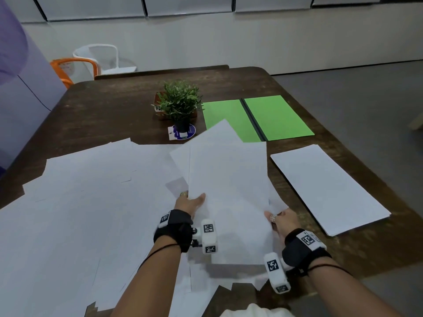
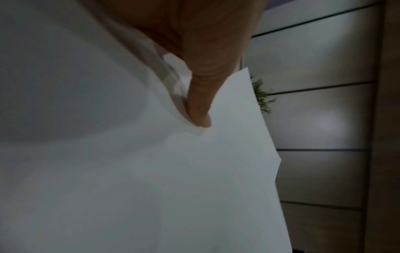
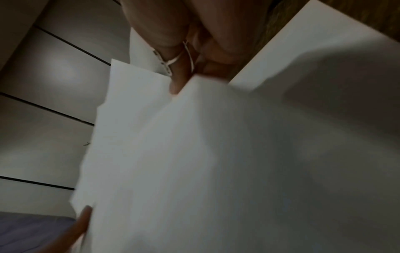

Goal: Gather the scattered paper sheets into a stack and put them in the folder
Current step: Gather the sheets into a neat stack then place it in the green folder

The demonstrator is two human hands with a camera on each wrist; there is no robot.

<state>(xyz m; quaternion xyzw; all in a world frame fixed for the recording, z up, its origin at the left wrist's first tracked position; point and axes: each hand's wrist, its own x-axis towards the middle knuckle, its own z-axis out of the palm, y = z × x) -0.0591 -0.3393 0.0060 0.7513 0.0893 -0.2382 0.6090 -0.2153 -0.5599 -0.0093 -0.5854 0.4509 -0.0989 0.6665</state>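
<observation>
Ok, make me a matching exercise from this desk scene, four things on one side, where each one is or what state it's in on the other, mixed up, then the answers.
Things
1. green folder
2. potted plant
3. held sheets
4. single sheet

Places or states
A. lifted off the table, pinched by the left hand and right hand
B. lying open and flat at the far right of the table
C. flat on the table, alone, right of the hands
D. standing left of the folder

Pairs: 1-B, 2-D, 3-A, 4-C
</observation>
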